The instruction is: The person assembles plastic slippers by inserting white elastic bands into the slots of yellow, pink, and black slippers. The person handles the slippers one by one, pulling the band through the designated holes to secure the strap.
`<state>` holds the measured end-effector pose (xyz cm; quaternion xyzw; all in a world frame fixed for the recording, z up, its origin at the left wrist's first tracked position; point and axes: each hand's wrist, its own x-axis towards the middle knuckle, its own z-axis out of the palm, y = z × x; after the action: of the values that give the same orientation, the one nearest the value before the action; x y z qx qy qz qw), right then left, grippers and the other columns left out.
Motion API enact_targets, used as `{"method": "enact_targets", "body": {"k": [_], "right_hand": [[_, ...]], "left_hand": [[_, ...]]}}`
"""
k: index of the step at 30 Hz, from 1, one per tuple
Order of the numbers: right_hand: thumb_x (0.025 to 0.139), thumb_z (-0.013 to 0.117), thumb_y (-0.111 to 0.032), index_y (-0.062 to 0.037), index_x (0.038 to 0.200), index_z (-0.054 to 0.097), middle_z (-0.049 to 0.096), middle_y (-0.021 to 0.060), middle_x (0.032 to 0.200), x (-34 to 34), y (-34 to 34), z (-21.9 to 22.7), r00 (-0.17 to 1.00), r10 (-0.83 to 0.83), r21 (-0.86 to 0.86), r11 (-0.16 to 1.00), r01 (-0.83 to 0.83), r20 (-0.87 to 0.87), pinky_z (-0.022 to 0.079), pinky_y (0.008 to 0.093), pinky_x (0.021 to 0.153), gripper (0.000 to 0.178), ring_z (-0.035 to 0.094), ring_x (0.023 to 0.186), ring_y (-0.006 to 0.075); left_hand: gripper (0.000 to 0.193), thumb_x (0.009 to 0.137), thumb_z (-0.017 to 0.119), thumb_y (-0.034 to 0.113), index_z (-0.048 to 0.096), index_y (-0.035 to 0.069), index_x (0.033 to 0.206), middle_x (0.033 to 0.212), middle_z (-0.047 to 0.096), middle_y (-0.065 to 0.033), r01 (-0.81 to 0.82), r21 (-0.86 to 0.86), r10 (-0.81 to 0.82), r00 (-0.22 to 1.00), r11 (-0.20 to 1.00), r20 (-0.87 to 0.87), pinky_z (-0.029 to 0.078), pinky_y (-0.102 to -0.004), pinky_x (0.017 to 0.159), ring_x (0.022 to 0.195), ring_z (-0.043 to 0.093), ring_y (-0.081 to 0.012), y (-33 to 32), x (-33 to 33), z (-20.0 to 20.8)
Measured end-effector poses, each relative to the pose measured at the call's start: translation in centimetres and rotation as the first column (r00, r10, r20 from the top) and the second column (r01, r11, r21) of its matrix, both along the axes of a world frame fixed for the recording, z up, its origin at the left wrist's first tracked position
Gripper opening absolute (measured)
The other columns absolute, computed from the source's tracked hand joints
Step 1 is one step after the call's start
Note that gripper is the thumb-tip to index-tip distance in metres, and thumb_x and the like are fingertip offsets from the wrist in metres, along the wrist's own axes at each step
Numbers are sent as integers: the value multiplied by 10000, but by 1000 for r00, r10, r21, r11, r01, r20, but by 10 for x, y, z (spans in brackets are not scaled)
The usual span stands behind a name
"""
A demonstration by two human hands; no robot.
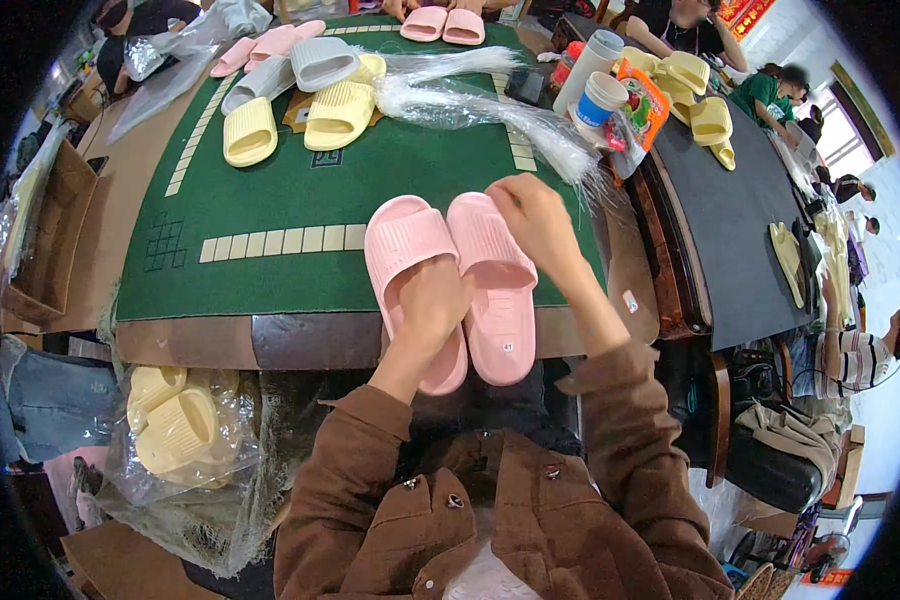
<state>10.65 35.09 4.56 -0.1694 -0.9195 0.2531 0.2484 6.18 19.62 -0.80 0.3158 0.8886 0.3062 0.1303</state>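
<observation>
A pair of pink slippers lies side by side in front of me, toes pointing away, over the near edge of the green mat (270, 290). My left hand (435, 298) reaches into the left pink slipper (410, 238) from the heel end. Its fingers are hidden beneath the strap, gripping that slipper. At the toe of the right pink slipper (500, 325), my right hand (538, 222) has its fingers curled and closed against the outer toe edge. A small white sticker marks that slipper's heel.
Yellow slippers (250, 132) and grey slippers (325, 62) lie farther back beside clear plastic strands (440, 105). Another person's hands (402, 8) are near pink slippers (443, 25) at the far edge. A white tub (600, 98) stands right. Bagged yellow slippers (177, 432) sit lower left.
</observation>
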Motion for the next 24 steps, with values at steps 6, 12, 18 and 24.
{"method": "enact_targets", "body": {"k": [6,12,18,24], "right_hand": [[872,501,-547,-43,943,729,681,237,1007,-42,-8,-12,820,-26,63,998,-12,571,522,476,833,558,662,934,408],[811,564,-361,-45,951,729,683,232,1009,-60,-14,-18,802,-45,121,992,-35,596,531,466,819,383,670,930,397],[801,618,-245,-54,882,712,697,195,894,-62,-15,-30,933,-56,56,998,39,356,534,460,762,228,684,852,364],[876,588,-136,20,856,648,685,158,809,-68,-19,-20,992,50,-554,826,-104,-112,515,365,660,168,667,705,254]], "left_hand": [[375,833,551,269,644,-40,1025,1019,648,-285,2,-48,0,999,999,43,507,-499,837,946,637,-434,0,-4,2],[377,828,571,281,656,-59,968,953,655,-295,19,-1,-19,998,1000,52,518,-499,795,890,647,-438,1,-5,-2],[381,824,581,293,654,-54,967,932,659,-285,14,28,-16,998,1000,55,517,-504,788,877,650,-435,-1,-5,-1],[501,823,608,349,605,-84,1074,995,641,-315,30,-20,-27,992,999,125,517,-505,791,916,638,-447,-1,-10,-2]]}}
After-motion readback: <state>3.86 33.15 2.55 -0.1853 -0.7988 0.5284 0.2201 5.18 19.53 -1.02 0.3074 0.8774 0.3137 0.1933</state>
